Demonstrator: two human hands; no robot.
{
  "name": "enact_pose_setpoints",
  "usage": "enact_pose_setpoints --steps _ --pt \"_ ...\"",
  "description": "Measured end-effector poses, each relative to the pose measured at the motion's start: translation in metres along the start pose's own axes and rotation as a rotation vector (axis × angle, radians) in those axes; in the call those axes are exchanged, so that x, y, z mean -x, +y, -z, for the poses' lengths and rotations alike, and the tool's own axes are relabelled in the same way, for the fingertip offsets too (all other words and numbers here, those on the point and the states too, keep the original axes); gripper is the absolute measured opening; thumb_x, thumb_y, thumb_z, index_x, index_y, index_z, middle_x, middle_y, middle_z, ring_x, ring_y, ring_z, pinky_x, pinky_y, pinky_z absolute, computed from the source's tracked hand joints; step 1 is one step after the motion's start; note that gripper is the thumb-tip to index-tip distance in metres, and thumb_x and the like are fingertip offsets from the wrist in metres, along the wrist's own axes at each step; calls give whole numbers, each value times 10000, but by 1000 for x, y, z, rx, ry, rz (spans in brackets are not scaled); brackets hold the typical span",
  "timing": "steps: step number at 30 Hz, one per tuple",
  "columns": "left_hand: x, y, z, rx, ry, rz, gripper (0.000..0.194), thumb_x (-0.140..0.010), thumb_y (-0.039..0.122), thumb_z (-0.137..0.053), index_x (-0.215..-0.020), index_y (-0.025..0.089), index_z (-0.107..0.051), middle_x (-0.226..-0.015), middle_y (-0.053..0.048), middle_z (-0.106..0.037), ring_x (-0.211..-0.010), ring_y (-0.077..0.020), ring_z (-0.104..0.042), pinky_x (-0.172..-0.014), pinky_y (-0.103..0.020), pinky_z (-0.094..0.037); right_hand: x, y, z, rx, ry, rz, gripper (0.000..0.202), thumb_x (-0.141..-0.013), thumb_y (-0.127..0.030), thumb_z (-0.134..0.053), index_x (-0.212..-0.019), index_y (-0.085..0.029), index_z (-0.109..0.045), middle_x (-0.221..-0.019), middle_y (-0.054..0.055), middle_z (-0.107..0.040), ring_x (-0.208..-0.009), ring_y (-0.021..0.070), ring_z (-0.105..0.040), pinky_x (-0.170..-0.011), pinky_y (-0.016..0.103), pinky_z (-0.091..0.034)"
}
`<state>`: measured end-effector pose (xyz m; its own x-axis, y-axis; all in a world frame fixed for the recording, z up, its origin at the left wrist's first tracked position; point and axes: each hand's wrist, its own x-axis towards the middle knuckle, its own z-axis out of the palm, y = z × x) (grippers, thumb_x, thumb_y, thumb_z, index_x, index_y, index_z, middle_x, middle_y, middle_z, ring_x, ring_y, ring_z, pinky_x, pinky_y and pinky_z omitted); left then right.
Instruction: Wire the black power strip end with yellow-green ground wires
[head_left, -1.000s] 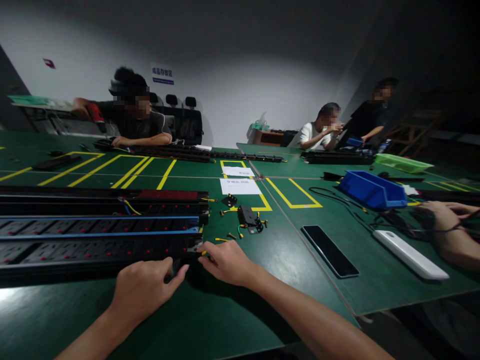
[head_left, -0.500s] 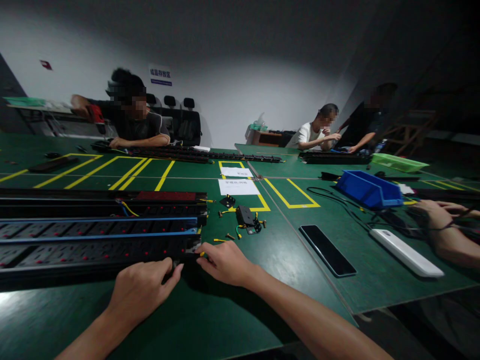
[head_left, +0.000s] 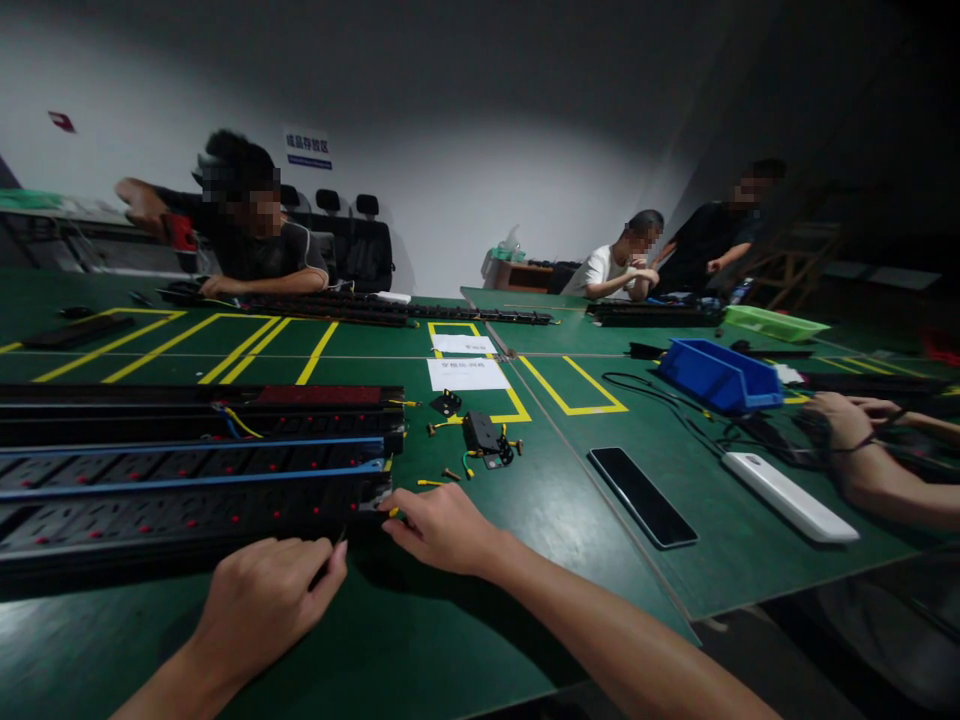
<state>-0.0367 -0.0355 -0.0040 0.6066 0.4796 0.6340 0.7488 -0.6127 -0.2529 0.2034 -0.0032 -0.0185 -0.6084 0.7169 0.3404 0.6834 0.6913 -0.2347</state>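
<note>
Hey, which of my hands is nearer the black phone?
Right. Your right hand is at the end of the front socket strip, left of the black phone; your left hand is farther left, beside the strip.

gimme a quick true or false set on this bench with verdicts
1. The right hand is at the end of the nearest black strip. True.
2. The left hand lies flat, fingers spread. False: the left hand is curled.
3. The dark phone lies left of the white device. True.
4. The open-fronted bin beyond the white device is red. False: the open-fronted bin is blue.
5. Two white sheets lie on the green table. True.
</note>
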Motion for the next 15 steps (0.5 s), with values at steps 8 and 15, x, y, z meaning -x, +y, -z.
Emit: enact_pose_setpoints --steps 8,15 --pt "3 -1 2 38 -12 -19 427 -977 271 -483 -571 223 -606 -501 16 -573 -454 -153 -534 -541 -325 -338 -1 0 1 -16 -17 -8 231 -994 -335 -540 -1208 -255 -576 -838 -12 -746 -755 179 -709 -627 251 -398" --pt "9 9 10 33 -128 70 432 -997 285 -455 -589 227 -585 -502 27 -575 -449 -147 -549 -534 -329 -321 1 0 -2 -42 -14 -8 197 -993 -301 -547 -1178 -244 -584 -821 -16 -740 -715 170 -694 -611 247 -357"
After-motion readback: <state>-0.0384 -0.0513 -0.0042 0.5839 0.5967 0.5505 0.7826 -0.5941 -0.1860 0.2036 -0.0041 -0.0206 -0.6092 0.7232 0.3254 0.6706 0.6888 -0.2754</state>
